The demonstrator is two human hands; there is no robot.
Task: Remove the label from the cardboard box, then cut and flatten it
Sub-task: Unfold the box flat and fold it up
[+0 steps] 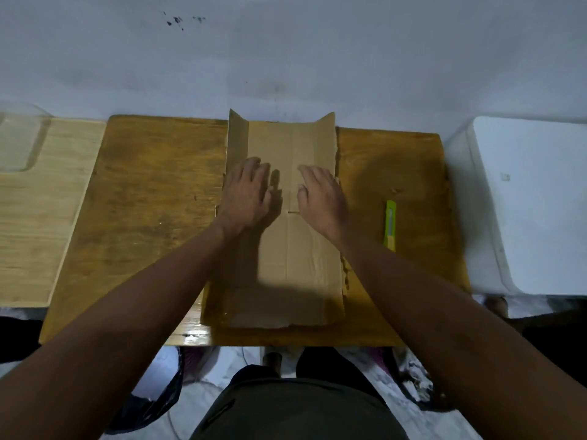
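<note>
Both the left hand (246, 193) and right hand (320, 196) are pressing spread-fingered on the opened cardboard box (305, 265), whose upturned far flaps are likely springing back once released.

Cardboard box (286, 217): plain tan-brown, no print, darker where shadow falls across the near part. Surface (143, 217): amber-brown varnished wood, streaky grain, dark smudges, glossy highlight at the near edge. Utility knife (390, 225): lime green with a yellow end and grey strip. Board (35, 217) on the left: pale blond wood, fine grain. Box (533, 201) on the right: plain white. Wall (317, 52): pale blue-grey, few black specks near top.
</note>
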